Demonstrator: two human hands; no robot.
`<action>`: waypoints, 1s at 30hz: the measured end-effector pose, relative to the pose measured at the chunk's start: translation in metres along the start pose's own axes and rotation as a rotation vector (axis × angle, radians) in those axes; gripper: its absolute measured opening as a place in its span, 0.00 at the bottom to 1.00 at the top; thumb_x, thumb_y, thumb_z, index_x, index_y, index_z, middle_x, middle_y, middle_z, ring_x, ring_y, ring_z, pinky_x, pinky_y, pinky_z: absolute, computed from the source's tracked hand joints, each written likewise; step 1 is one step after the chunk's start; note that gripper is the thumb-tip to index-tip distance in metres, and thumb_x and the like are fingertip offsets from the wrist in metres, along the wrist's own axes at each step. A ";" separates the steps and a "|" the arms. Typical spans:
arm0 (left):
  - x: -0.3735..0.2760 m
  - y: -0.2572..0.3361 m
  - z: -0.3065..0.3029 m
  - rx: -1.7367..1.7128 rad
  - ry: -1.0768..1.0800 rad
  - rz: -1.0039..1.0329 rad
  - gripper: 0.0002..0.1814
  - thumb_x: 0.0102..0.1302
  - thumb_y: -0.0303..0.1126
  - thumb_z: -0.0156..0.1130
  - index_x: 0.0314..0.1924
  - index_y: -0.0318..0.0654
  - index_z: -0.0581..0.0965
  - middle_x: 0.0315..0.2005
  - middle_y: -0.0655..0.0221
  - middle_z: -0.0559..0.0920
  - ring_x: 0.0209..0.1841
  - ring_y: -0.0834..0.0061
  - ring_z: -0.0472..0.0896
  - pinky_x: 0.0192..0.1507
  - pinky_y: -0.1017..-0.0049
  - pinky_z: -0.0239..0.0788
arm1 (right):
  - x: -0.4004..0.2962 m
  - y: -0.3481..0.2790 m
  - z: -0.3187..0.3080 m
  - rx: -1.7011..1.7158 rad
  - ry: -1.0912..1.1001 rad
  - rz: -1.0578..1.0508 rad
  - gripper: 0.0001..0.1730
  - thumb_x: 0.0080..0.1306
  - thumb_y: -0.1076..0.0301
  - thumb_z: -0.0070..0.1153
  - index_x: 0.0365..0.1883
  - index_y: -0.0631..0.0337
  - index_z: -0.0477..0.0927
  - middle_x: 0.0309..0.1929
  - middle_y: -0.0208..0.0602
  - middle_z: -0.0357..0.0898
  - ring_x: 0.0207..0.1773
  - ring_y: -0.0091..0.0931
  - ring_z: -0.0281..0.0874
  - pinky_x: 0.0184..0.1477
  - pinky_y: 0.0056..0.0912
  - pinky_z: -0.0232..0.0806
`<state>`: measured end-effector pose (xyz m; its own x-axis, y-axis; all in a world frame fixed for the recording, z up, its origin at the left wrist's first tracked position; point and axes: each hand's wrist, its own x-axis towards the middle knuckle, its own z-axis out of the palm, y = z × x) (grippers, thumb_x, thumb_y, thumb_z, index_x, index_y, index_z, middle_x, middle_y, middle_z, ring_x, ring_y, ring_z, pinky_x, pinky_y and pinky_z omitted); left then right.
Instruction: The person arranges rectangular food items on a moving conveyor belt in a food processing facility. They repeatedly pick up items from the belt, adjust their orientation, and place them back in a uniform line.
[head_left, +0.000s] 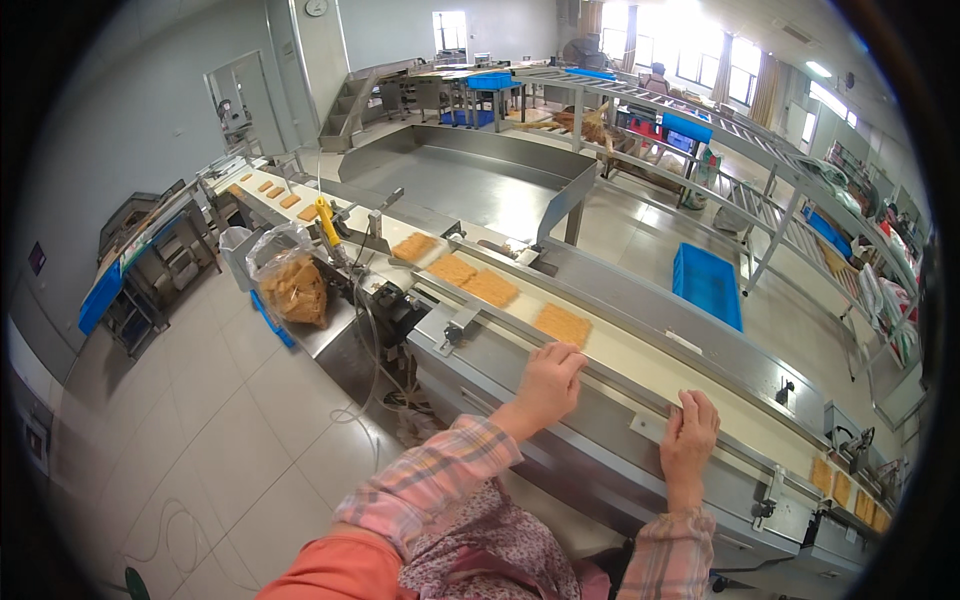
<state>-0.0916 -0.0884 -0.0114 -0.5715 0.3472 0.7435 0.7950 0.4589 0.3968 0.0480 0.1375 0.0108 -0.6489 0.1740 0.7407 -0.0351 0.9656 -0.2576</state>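
Observation:
A cream conveyor belt (645, 369) runs from the upper left to the lower right, between metal side rails. My left hand (549, 382) is at the near rail, its fingertips just beside a square, orange-brown food piece (562, 325) on the belt; whether they touch is unclear. Farther up lie more such pieces, two of them (489, 287) close together, and one (414, 247) by the guides. My right hand (689, 431) rests at the near rail farther right, fingers bent over its edge, with no piece seen in it. At the lower right, several narrower pieces (842, 488) stand in a row on the belt.
A clear plastic bag of brown pieces (294, 289) sits left on a metal surface, near a yellow-handled tool (327, 221) and loose hoses. Beyond the belt are a large steel tray (480, 176), a blue crate (706, 285) on the floor and a roller conveyor (679, 101). A person (657, 79) is far back.

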 end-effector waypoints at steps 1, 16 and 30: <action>0.001 -0.004 0.000 -0.018 0.012 -0.007 0.13 0.58 0.22 0.65 0.43 0.40 0.79 0.46 0.62 0.81 0.52 0.56 0.78 0.54 0.59 0.69 | -0.001 0.001 0.001 0.000 -0.005 0.004 0.15 0.64 0.75 0.59 0.51 0.61 0.82 0.53 0.41 0.78 0.55 0.41 0.75 0.59 0.46 0.65; 0.103 -0.117 -0.043 0.730 -0.489 -0.854 0.41 0.66 0.59 0.59 0.67 0.32 0.70 0.66 0.57 0.74 0.69 0.59 0.70 0.70 0.47 0.51 | 0.000 0.001 0.005 0.019 0.018 0.042 0.11 0.59 0.77 0.60 0.42 0.60 0.83 0.49 0.39 0.78 0.53 0.40 0.76 0.56 0.45 0.67; 0.106 -0.034 0.089 -0.570 -0.478 -0.727 0.10 0.61 0.28 0.70 0.43 0.35 0.86 0.32 0.64 0.87 0.34 0.75 0.83 0.37 0.72 0.76 | -0.001 0.005 0.008 0.203 0.159 0.132 0.11 0.56 0.79 0.60 0.39 0.61 0.84 0.47 0.41 0.80 0.52 0.42 0.79 0.52 0.43 0.73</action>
<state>-0.1969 0.0054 0.0061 -0.8735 0.4865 -0.0188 0.1330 0.2756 0.9520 0.0425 0.1404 0.0043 -0.5311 0.3394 0.7764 -0.1199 0.8769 -0.4654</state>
